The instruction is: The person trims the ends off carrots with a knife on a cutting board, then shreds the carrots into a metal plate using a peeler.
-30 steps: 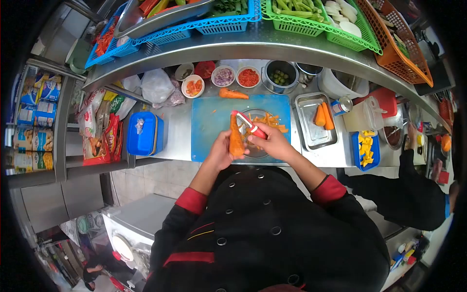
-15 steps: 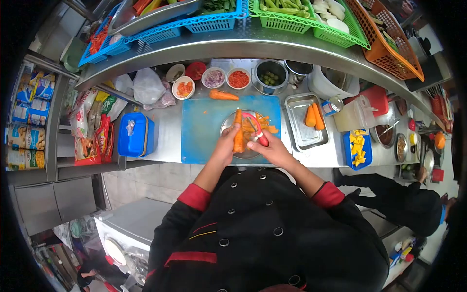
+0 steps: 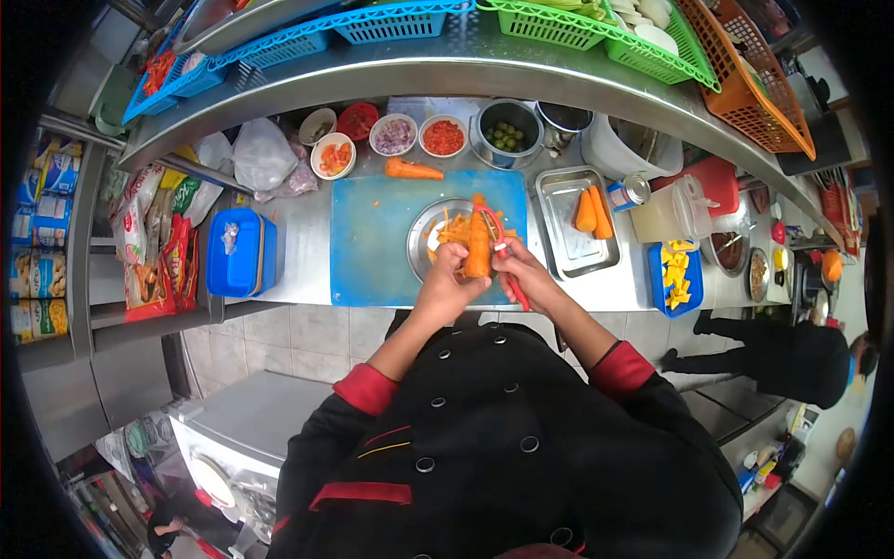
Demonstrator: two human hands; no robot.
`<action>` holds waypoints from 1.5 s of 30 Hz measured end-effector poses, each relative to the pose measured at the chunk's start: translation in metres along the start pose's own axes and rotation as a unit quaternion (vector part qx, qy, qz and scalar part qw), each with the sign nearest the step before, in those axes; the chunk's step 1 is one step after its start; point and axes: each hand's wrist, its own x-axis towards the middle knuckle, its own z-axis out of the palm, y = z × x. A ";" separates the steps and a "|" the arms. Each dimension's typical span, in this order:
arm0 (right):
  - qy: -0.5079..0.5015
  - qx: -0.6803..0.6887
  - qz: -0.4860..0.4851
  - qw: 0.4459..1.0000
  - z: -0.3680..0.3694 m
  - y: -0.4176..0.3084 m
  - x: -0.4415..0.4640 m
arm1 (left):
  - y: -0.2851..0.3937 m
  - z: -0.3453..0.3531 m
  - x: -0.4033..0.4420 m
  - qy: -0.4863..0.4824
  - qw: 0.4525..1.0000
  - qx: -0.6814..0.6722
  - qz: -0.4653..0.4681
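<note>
My left hand (image 3: 449,287) is closed round the lower end of an orange carrot (image 3: 479,244), which stands upright in view over a metal plate (image 3: 416,244). In my right hand (image 3: 529,275) is a red peeler (image 3: 511,268), its head against the carrot's upper right side. Orange peelings (image 3: 454,229) lie on the plate. Under it is a blue cutting board (image 3: 368,242). Another carrot (image 3: 413,170) rests at the board's far edge. Two peeled-looking carrots (image 3: 593,212) lie in a metal tray (image 3: 577,259) to the right.
Bowls of chopped food (image 3: 442,138) and a pot of green items (image 3: 507,135) line the back. A blue container (image 3: 240,253) stands left, a blue box of yellow pieces (image 3: 676,277) right. Baskets (image 3: 391,24) sit on the overhead shelf. Another person (image 3: 792,359) stands far right.
The view has shifted, so the counter sits further left. The peeler has moved to the carrot's right side, and both hands with the carrot are now over the plate's right part.
</note>
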 end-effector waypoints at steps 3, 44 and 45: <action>0.077 -0.085 -0.023 0.993 0.004 0.005 0.004 | 0.008 0.003 -0.008 -0.023 0.994 0.105 0.007; 0.003 -0.444 -0.169 0.880 0.051 -0.010 -0.035 | 0.005 -0.039 0.033 0.153 0.894 -0.394 -0.151; 0.003 -0.444 -0.169 0.880 0.051 -0.008 -0.034 | 0.003 -0.038 0.033 0.165 0.889 -0.399 -0.152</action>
